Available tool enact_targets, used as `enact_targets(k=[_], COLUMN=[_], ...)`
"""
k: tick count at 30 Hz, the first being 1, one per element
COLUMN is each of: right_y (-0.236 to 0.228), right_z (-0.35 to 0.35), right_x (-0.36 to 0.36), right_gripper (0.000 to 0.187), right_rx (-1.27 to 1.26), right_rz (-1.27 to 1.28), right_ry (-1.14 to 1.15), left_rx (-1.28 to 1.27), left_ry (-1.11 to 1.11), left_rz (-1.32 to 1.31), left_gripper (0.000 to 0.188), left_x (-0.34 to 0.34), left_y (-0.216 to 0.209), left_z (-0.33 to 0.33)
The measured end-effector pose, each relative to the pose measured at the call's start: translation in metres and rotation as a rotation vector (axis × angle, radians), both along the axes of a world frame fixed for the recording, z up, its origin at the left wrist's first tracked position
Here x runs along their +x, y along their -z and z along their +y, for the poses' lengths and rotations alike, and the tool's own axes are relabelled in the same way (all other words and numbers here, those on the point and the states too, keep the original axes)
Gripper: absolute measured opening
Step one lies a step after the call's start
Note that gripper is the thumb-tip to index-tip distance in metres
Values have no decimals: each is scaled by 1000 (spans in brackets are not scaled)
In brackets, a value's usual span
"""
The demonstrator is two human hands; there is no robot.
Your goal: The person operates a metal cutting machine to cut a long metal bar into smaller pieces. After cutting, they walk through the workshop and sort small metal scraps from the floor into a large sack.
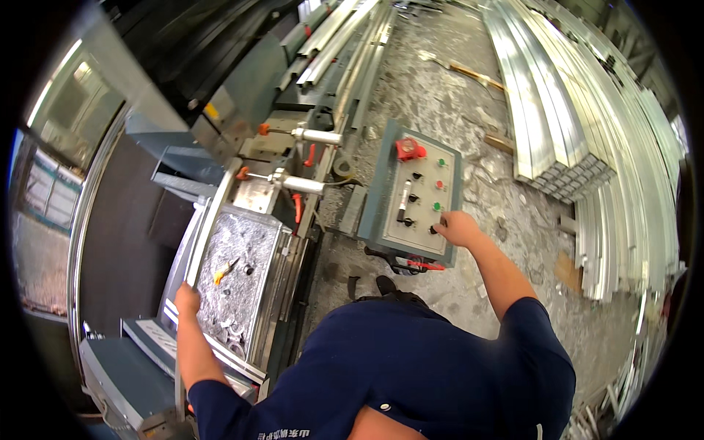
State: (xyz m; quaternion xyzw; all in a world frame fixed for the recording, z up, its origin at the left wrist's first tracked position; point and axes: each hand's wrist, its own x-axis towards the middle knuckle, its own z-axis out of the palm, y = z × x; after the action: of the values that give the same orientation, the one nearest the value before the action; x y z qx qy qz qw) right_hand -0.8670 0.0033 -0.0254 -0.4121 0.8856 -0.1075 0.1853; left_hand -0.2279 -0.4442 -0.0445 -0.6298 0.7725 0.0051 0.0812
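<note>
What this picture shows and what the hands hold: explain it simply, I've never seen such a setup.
There is no robot here: these are a person's two bare hands. The one picture comes from a wide fisheye camera on the person's head, looking down, so straight edges bend near its rim. The left hand grips a long, pale metal bar at the edge of a machine bed covered in silvery bits, where a yellow-handled tool lies. The right hand has its fingers at a dark knob on a grey control panel. On that panel also lie a red object and a black-and-white marker. Long metal profiles are stacked to the right.
</note>
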Motion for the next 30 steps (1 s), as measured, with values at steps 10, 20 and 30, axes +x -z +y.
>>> enact_targets(k=[10, 20, 30], right_y=[-6, 26, 51], right_z=[-8, -37, -19], right_x=[-44, -107, -93], right_gripper=[31, 35, 52], right_rx=[-159, -198, -210], right_rz=[3, 6, 52], right_ry=[139, 71, -127], left_rx=[66, 559, 902], left_ry=[9, -233, -398], left_rz=[150, 468, 610], left_gripper=[30, 24, 26], left_x=[25, -82, -55], left_y=[-122, -125, 3], left_z=[109, 252, 373])
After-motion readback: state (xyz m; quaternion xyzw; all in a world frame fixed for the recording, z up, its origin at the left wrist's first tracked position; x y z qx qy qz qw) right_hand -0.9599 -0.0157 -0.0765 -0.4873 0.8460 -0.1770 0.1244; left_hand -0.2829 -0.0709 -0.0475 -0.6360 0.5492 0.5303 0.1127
